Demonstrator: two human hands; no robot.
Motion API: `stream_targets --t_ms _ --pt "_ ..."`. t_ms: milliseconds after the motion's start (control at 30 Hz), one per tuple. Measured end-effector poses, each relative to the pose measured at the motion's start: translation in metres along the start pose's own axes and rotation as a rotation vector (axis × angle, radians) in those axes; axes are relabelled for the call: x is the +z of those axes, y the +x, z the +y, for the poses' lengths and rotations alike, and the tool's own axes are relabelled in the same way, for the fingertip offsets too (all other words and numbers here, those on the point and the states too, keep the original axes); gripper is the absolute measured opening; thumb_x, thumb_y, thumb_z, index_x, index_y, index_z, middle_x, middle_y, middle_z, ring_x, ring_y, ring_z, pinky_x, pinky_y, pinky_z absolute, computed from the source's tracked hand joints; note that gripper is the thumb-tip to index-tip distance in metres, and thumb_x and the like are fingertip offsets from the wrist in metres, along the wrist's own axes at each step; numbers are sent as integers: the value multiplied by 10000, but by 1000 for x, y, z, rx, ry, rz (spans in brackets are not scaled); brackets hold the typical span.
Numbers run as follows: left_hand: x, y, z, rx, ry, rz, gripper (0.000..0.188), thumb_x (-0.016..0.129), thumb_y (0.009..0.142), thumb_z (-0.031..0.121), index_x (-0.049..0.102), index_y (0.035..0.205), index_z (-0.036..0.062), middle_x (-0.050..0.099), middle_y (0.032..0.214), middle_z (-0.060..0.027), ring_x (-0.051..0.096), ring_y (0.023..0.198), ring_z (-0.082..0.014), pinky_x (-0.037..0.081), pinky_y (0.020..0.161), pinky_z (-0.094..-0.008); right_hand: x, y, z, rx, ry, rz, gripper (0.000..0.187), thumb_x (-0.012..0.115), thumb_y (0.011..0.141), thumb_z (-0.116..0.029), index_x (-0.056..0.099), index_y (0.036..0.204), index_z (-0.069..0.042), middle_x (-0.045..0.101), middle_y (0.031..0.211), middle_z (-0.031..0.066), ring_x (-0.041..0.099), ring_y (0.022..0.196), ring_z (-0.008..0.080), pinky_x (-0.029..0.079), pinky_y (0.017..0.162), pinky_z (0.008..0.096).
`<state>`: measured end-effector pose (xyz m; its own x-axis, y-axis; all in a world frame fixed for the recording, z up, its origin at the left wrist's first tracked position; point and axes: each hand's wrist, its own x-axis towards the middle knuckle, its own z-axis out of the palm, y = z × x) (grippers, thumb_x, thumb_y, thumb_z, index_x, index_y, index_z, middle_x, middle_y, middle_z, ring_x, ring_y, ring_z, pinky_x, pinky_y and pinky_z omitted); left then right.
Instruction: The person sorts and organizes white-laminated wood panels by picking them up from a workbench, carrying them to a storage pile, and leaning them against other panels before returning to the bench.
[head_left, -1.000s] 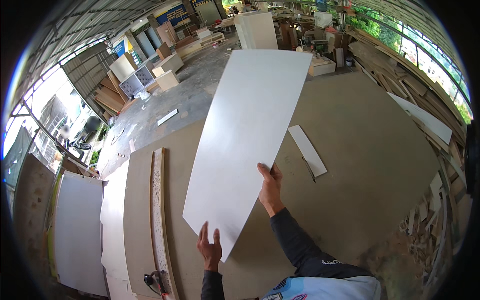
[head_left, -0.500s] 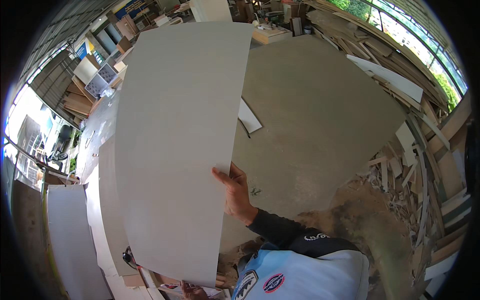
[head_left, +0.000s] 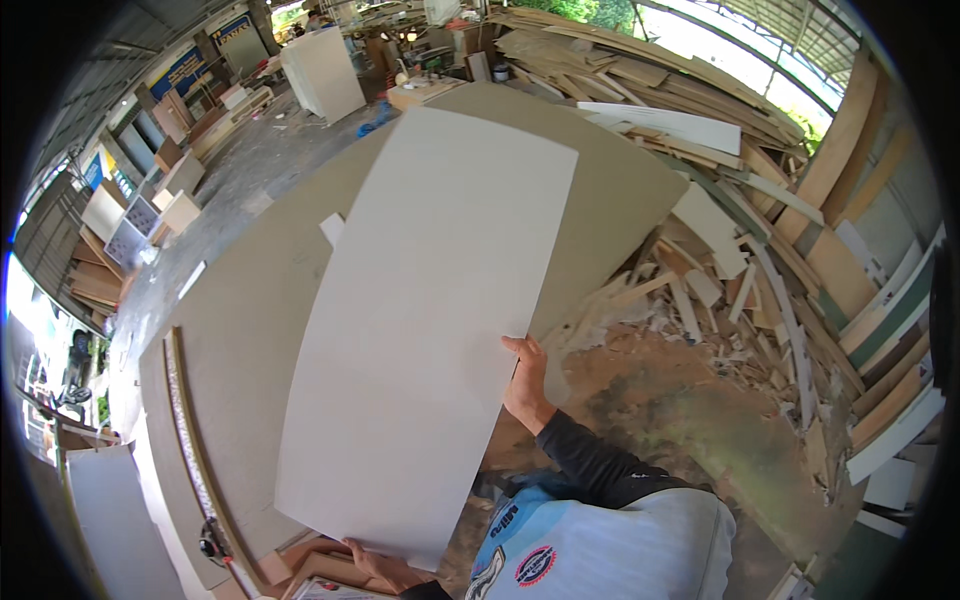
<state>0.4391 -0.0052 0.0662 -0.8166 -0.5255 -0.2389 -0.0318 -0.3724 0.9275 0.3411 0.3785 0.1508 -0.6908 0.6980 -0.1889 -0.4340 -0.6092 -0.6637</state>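
A long white panel (head_left: pixel 430 300) slants across the middle of the view, its far end leaning right. My right hand (head_left: pixel 528 385) grips its right edge, the thumb on the upper face and the fingers partly hidden. At the near end, my left hand (head_left: pixel 385 568) has hold of the bottom edge, with its fingers partly out of sight. Behind and under the panel spreads a large greenish-beige board (head_left: pixel 250 310). A small white offcut (head_left: pixel 332 229) shows beside the panel's left edge.
A long narrow strip (head_left: pixel 190 440) lies on the board at left, near a small black-and-red object (head_left: pixel 210 545). Scrap wood (head_left: pixel 700 290) heaps up on the right. Planks (head_left: pixel 640 75) are stacked behind. A white cabinet (head_left: pixel 325 75) stands farther off on the concrete floor (head_left: pixel 275 155).
The panel has swung, its far end now leaning right, with both hands still on it. The view has shifted too. The strip and more of the board at left are now uncovered.
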Motion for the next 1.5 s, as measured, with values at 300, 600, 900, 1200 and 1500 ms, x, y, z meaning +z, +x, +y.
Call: stream_targets --t_ms 300,600,900,1200,1500 --pt "92 -116 -44 -44 74 -136 495 354 970 346 489 1145 -96 558 1087 -126 542 928 -205 453 819 -318 -187 48 -60 138 69 264 126 567 757 -147 555 814 -36 567 755 40 557 686 152 441 587 284" --pt "243 -185 -159 -322 -240 -198 380 392 951 332 496 1082 -9 563 1037 -107 554 890 -220 485 770 -355 -236 31 -90 351 -114 204 147 568 783 -101 577 921 -50 597 878 52 571 733 141 450 632 271" --pt "379 -298 -261 -865 344 -694 364 370 953 317 546 992 2 595 917 -103 578 745 -197 489 599 -330 -329 177 -189 83 -771 210 245 607 741 -120 620 927 39 625 887 95 570 756 186 453 701 332" --pt "383 -219 -229 -133 564 -557 181 513 862 141 610 839 -9 593 714 -32 537 657 -98 442 600 -246 -331 354 -295 -351 -1791 644 334 585 714 -128 578 1013 20 577 1007 201 536 955 349 434 811 421" --pt "396 -43 -205 566 1024 64 168 499 865 153 552 828 -2 555 804 -132 511 798 -278 407 730 -377 -152 368 -96 -801 -1474 -726 234 552 800 -122 559 1023 -52 564 1069 124 501 1038 302 390 913 400"
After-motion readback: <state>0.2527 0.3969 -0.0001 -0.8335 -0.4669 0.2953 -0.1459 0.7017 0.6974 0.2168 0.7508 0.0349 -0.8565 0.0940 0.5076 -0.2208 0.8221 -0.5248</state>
